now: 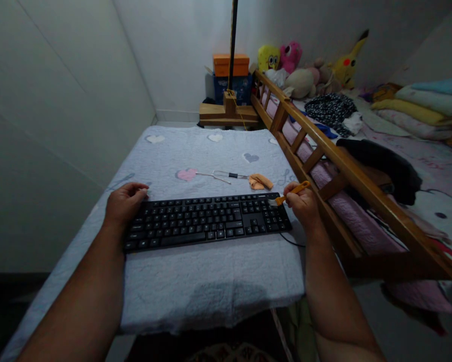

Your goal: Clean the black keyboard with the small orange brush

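A black keyboard (208,220) lies across a table covered with a pale blue quilted cloth (210,281). My left hand (123,203) rests on the keyboard's far left corner, fingers curled over its edge. My right hand (304,205) is closed round an orange-handled small brush (290,193), whose pale bristle end touches the keyboard's far right corner by the number pad. Behind the keyboard lie a metal tool with a dark grip (222,175) and a small orange cloth (259,181).
A wooden bed rail (339,156) runs along the table's right side, with bedding, a dark garment (384,166) and plush toys (289,60) beyond. A wooden stand with a pole (230,103) and an orange box (231,64) sit behind the table. A white wall is at left.
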A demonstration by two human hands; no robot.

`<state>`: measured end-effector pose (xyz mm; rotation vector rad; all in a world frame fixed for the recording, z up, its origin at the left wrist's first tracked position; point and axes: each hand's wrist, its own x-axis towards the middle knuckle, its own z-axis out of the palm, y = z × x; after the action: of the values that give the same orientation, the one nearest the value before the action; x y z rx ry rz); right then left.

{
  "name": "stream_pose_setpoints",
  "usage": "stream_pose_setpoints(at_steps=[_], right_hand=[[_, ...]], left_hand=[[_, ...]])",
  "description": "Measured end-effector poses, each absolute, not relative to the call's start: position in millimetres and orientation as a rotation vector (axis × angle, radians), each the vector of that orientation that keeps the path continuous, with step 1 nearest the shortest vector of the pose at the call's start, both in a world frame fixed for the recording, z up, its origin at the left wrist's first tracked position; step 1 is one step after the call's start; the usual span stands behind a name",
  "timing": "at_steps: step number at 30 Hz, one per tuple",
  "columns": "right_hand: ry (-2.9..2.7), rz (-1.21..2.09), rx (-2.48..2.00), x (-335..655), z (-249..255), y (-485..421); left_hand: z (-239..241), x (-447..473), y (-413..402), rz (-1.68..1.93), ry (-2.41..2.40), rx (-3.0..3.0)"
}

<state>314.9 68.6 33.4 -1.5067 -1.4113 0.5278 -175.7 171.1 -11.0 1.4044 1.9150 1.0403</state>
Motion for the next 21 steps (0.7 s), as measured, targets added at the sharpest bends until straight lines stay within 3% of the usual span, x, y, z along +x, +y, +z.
stream_pose_setpoints(at_steps=[21], right_hand=[[-1.353,0.999,-1.494,317,47,58]], left_hand=[[-4,-170,168,1.035,1.918,1.359]])
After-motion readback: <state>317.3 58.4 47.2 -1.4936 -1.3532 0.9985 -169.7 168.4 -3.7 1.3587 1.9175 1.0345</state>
